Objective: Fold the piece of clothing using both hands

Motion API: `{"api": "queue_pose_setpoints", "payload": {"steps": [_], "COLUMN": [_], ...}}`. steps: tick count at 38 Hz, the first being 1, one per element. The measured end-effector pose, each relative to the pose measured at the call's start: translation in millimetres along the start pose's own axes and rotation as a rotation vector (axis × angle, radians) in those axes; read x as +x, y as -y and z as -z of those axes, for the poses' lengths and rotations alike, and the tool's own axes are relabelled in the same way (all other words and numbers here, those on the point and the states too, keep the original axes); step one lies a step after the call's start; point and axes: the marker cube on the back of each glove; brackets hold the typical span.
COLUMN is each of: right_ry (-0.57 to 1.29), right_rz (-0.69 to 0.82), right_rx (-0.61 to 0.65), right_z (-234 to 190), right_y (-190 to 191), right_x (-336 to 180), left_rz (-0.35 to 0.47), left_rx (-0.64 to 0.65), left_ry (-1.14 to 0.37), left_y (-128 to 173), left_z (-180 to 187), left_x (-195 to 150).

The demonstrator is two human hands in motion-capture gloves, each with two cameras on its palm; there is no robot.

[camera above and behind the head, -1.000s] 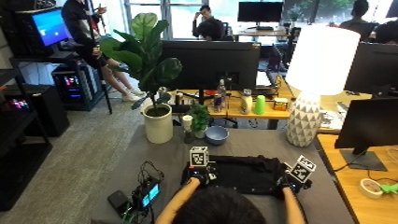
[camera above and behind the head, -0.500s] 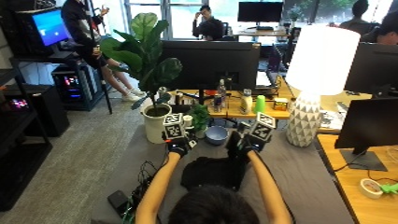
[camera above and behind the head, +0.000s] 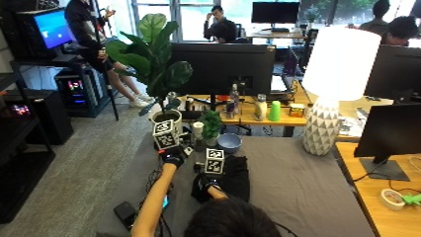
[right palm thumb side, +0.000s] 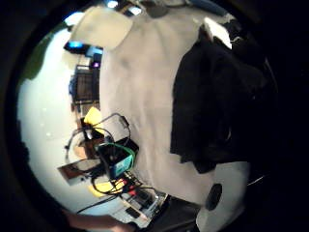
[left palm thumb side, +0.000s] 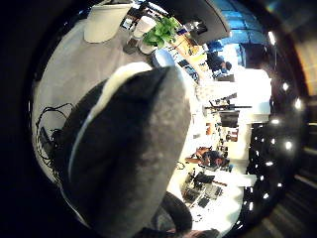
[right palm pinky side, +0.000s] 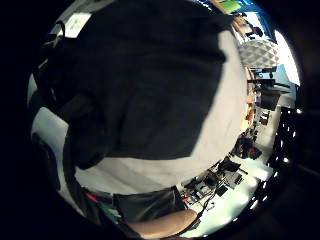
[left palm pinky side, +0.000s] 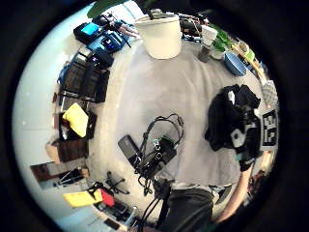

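A: The black garment [camera above and behind the head: 224, 180] sits bunched on the grey bench [camera above and behind the head: 296, 187], near the person. The right hand [camera above and behind the head: 212, 170] rests on its left part. The pile could spring open, since only one hand touches it.

B: And the fingers?

A: Can't tell for either hand. The left hand [camera above and behind the head: 172, 157] hangs lifted, apart from the cloth, short of the white plant pot [camera above and behind the head: 166, 121], seemingly holding nothing.
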Motion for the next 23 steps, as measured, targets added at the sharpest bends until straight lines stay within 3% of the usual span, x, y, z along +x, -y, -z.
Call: {"api": "queue_pose_setpoints", "payload": {"steps": [5, 10, 17, 20, 23], "right_ry": [0.044, 0.167, 0.105, 0.051, 0.044], "right_rz": [0.082, 0.118, 0.138, 0.058, 0.001], "right_rx": [-0.074, -0.092, 0.170, 0.294, 0.326], "right_z": [-19.2, 12.9, 88.6, 155.7, 193.9], "right_y": [-8.9, -13.1, 53.0, 42.4, 37.0], "right_x": [-19.7, -15.4, 50.0, 99.6, 138.0], "left_rz": [0.016, 0.023, 0.035, 0.030, 0.023], "left_rx": [0.003, -0.003, 0.004, -0.009, -0.017], "left_ry": [-0.013, -0.019, 0.013, 0.023, 0.038], "left_y": [1.7, -0.4, 0.8, -0.7, 0.1], "left_z": [-1.9, -2.6, -2.1, -2.5, -4.7], "left_x": [-10.7, -15.1, -15.2, -9.7, -5.8]}}
